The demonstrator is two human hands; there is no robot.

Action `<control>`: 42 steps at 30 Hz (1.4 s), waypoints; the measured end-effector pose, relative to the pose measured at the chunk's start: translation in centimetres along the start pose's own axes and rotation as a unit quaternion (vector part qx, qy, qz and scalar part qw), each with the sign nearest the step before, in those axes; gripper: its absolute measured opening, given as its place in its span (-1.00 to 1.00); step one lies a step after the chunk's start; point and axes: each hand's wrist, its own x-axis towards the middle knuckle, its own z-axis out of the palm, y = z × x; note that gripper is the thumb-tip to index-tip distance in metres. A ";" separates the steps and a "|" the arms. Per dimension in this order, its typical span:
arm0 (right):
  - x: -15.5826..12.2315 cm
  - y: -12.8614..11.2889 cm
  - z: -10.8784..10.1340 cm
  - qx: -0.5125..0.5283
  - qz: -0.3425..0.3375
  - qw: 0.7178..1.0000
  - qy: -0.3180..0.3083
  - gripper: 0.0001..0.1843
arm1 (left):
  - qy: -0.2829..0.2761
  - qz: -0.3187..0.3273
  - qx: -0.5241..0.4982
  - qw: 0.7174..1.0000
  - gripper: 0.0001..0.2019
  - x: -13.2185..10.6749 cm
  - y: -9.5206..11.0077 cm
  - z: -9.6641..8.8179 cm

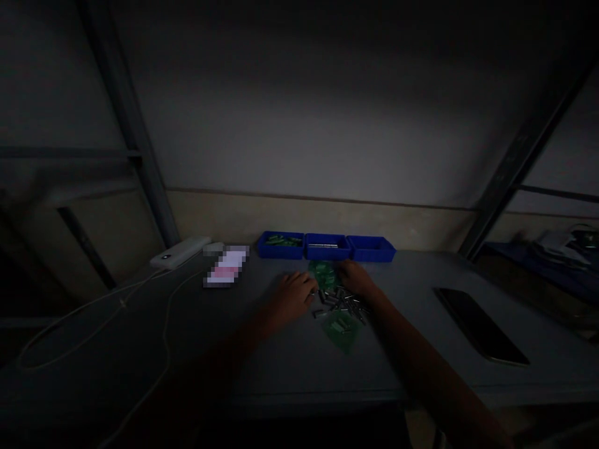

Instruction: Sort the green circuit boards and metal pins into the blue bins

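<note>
Short shiny metal cylinders (346,302) lie in a loose pile on the grey table between my hands. Beyond the pile is a crumpled green plastic bag (324,274); nearer to me, a second green bag (340,332) has several small pieces in or on it. My left hand (294,293) rests at the pile's left edge with its fingers curled, and what the fingertips hold is too dark to make out. My right hand (356,277) is closed at the right edge of the far green bag, its fingertips partly hidden.
Three blue bins stand along the back: the left bin (281,251) holds green pieces, the middle bin (327,252) metal rods, and the right bin (372,254) shows no contents. A lit phone (227,267), white box (180,252) and cable (167,330) lie left, a dark tablet-like device (480,324) right.
</note>
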 end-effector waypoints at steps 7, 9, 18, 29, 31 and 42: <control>-1.5 -0.5 0.3 0.060 -0.029 0.998 0.022 -0.68 | 0.008 -0.003 -0.027 1.000 -0.90 0.1 -0.5 0.3; -1.8 -0.9 0.4 0.070 -0.036 0.997 0.013 -0.64 | 0.006 0.000 -0.035 0.999 -0.89 0.1 -0.6 0.3; -2.5 -2.0 -2.4 0.002 0.004 0.997 0.072 -0.59 | 0.013 -0.019 -0.061 0.998 -0.89 0.2 -0.7 0.5; -3.1 -6.6 -1.3 0.317 -0.112 0.940 0.062 -0.82 | 0.127 -0.024 -0.139 0.982 -0.91 0.8 -0.8 0.4; -3.1 -6.8 -1.1 0.337 -0.105 0.934 0.063 -0.83 | 0.125 -0.021 -0.143 0.982 -0.91 0.8 -0.9 0.2; -3.4 -7.3 -0.3 0.269 -0.099 0.953 0.099 -0.92 | 0.157 -0.070 -0.136 0.976 -0.71 0.9 -1.2 0.3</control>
